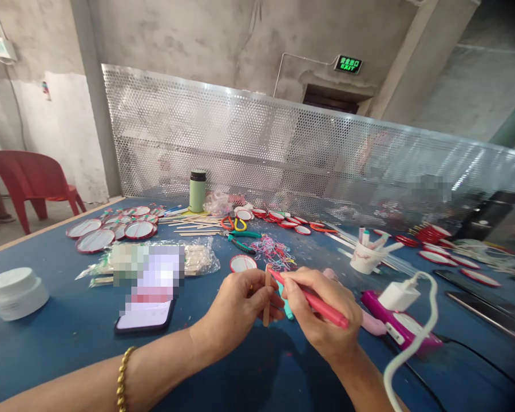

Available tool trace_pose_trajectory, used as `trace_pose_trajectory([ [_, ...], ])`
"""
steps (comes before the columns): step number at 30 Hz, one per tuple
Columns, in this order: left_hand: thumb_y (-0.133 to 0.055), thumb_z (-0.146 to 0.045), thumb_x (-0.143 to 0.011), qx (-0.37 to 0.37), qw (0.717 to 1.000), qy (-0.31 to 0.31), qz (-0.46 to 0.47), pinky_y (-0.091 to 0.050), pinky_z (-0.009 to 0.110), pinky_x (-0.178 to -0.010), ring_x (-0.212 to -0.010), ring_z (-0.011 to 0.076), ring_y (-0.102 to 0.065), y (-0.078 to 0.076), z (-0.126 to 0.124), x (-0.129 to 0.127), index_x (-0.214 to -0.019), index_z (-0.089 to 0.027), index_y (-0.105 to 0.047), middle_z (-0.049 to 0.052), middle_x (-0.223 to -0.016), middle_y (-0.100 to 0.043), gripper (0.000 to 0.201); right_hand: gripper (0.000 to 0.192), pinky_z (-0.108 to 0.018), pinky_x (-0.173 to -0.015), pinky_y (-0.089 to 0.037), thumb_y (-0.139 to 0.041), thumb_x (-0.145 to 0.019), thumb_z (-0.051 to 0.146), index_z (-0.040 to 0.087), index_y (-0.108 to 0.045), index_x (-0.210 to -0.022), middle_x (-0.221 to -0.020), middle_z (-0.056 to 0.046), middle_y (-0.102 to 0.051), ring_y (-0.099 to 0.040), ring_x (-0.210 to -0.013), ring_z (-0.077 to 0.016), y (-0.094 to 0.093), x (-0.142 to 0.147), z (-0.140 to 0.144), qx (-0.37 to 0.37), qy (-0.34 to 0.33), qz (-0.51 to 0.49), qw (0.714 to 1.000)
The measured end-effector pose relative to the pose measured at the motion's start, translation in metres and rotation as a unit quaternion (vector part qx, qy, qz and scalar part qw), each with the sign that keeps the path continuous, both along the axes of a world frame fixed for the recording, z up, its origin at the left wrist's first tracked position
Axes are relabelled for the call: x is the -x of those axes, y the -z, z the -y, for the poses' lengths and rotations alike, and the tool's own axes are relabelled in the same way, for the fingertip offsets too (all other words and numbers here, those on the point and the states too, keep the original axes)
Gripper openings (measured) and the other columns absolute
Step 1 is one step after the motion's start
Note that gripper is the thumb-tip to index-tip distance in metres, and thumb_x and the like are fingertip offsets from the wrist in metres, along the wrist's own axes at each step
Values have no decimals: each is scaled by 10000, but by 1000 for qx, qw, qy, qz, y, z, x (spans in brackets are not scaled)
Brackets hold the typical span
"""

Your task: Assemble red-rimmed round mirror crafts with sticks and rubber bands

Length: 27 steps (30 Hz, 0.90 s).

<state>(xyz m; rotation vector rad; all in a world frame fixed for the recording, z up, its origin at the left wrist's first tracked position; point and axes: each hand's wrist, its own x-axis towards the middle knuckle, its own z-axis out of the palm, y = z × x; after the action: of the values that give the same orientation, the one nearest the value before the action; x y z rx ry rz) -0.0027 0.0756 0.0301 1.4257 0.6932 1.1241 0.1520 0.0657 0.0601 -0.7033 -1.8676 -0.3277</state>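
Upright between the fingers of my left hand (pixel 236 300) is a flat wooden craft stick (pixel 266 309). My right hand (pixel 326 309) grips a red marker pen (pixel 326 309), its tip close to the upper part of the stick; whether it touches I cannot tell. Behind my fingers a turquoise object, perhaps a pen cap (pixel 288 309), shows in part. Just beyond my hands lie a round red-rimmed disc (pixel 242 263) and a heap of small coloured bands (pixel 272 252).
A phone (pixel 148 292) and white jar (pixel 16 293) are on the left. Pliers (pixel 240 243), a green bottle (pixel 197 191) and red-rimmed discs (pixel 95 240) lie farther back. To the right stand a cup of markers (pixel 366 257) and a purple power strip (pixel 412 329) with cables.
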Motion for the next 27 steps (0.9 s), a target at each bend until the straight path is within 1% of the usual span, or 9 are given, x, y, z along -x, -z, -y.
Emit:
trace_pose_trajectory([
  [7,-603,-371,-864,8,1000,2,7,-526,244,-621,-594,131,-637,2,0,0,-764,-154,-607,-6,-657,-624,239,126,-214,-571,-540,-573,-883,122,201,-663,-844,-675,19,-713,-667,-547,-114,-1,0,1,0,2,1,1000],
  [13,-613,-409,-855,18,1000,5,10,-553,293,-675,-673,178,-686,3,-2,-1,-798,-158,-629,10,-693,-652,257,134,-218,-575,-541,-571,-886,127,205,-677,-859,-684,19,-723,-679,-550,-121,0,0,1,3,2,-12,1000],
  [17,-607,-421,-858,19,1000,15,9,-560,311,-698,-672,181,-691,2,-1,0,-857,-161,-650,21,-738,-676,264,119,-210,-586,-535,-582,-884,121,193,-673,-854,-687,18,-718,-677,-562,-112,1,0,0,11,-1,-16,1000],
  [21,-607,-419,-858,19,1000,12,4,-556,301,-694,-681,186,-691,2,0,0,-824,-153,-635,24,-691,-663,270,116,-216,-602,-542,-582,-889,125,193,-674,-869,-698,15,-723,-682,-576,-114,2,-1,0,9,2,-15,1000],
  [24,-604,-420,-861,22,1000,13,3,-560,307,-694,-686,189,-697,2,-1,0,-840,-153,-634,32,-730,-681,270,118,-222,-585,-545,-580,-890,131,199,-674,-865,-692,16,-723,-681,-561,-119,2,-1,1,11,2,-15,1000],
  [27,-615,-425,-851,31,999,10,4,-568,315,-704,-706,198,-705,2,-1,0,-863,-153,-640,39,-752,-692,273,120,-236,-597,-559,-579,-895,145,205,-680,-868,-688,12,-728,-683,-561,-129,1,-1,1,9,17,-23,1000],
])
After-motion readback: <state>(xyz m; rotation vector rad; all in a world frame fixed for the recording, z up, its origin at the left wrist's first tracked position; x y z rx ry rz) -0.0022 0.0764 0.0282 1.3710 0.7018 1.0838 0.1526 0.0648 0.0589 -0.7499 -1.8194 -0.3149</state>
